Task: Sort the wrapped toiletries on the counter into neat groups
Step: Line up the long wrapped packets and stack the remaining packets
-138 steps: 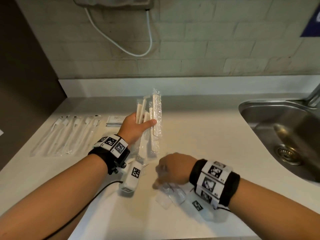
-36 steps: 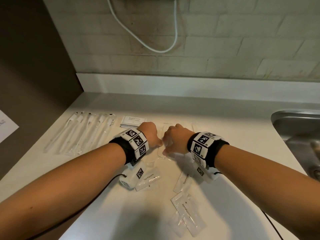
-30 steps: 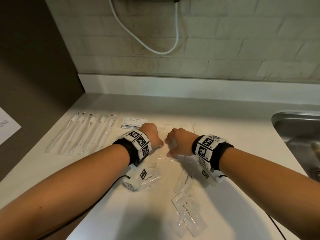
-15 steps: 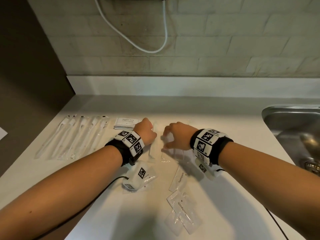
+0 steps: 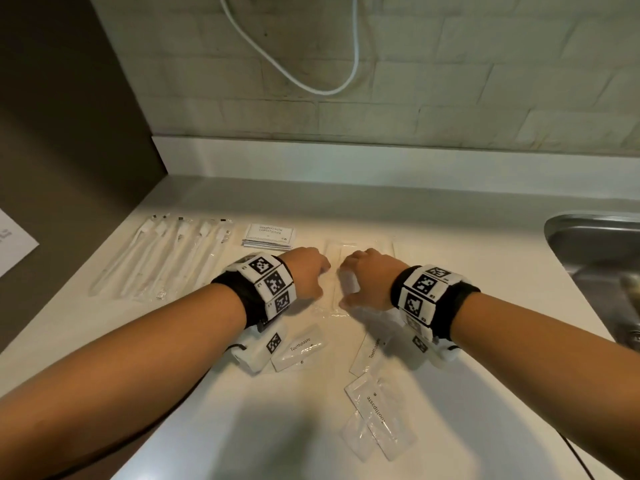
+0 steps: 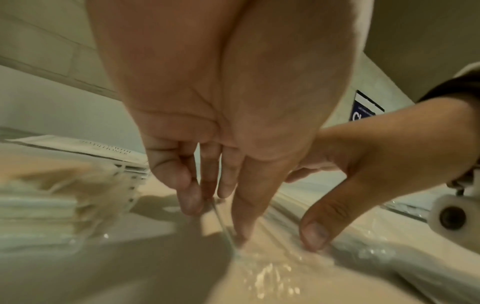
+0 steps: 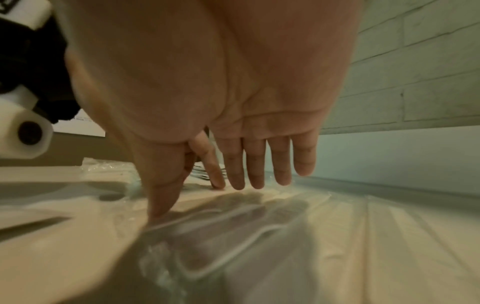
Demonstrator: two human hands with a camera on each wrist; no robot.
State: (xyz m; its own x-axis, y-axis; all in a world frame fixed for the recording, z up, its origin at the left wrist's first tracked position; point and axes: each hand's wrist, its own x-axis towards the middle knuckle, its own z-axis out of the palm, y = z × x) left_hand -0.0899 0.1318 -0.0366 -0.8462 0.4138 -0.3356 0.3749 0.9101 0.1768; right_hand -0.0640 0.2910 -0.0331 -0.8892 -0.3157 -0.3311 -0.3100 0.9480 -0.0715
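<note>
Clear-wrapped combs [image 5: 333, 268] lie side by side on the white counter [image 5: 450, 271], mid-back. My left hand [image 5: 306, 273] and right hand [image 5: 363, 277] hover over them, knuckles up. In the left wrist view my left hand [image 6: 215, 205] points near-straight fingers down, with its thumb tip on a wrapper edge [image 6: 223, 224]. My right hand [image 7: 207, 185] has straight fingers, thumb and forefinger touching the clear wrappers [image 7: 259, 226]. Neither hand grips anything. Wrapped toothbrushes [image 5: 162, 258] lie in a row at the left. A shampoo sachet stack [image 5: 268, 233] sits beside them.
Loose toothpaste sachets [image 5: 299, 348] [image 5: 377, 417] lie near the front under my wrists. A steel sink [image 5: 595, 258] is at the right. A brick wall with a white cable [image 5: 311, 88] backs the counter, and a dark panel [image 5: 69, 133] closes the left.
The combs that my left hand held up now lie on the counter. My right hand left the toothpaste sachets and joined it. Over the last second both hands drew slightly apart.
</note>
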